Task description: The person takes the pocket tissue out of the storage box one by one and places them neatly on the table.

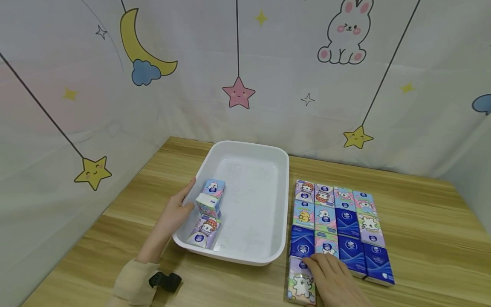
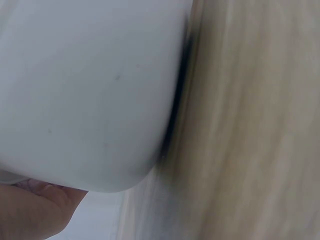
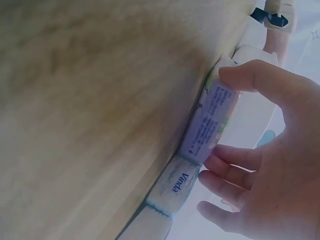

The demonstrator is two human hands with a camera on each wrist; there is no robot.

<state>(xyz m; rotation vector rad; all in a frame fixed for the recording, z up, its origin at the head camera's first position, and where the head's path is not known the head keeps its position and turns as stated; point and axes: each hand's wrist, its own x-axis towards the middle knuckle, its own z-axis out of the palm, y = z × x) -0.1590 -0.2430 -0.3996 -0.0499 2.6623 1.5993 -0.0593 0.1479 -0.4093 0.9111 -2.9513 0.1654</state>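
A white plastic tray (image 1: 253,259) stands on the table, with three small tissue packs along its left side: a blue-pink one (image 1: 215,186), one standing up on its edge (image 1: 208,205) and a purple one (image 1: 203,236). My left hand (image 1: 177,215) grips the tray's left rim; the left wrist view shows the tray's outer wall (image 2: 95,95) large. To the right of the tray, my right hand (image 1: 335,279) pinches a purple tissue pack (image 1: 301,288) with a white cartoon animal on it. Thumb (image 3: 250,77) and fingers lie at its opposite ends, and it rests on the table.
Several more tissue packs lie edge to edge in rows beyond the right hand, some dark blue (image 1: 348,222), others with pastel cartoon prints (image 1: 324,195). A printed white cloth (image 1: 276,115) encloses the wooden table (image 1: 426,230) at the back and sides.
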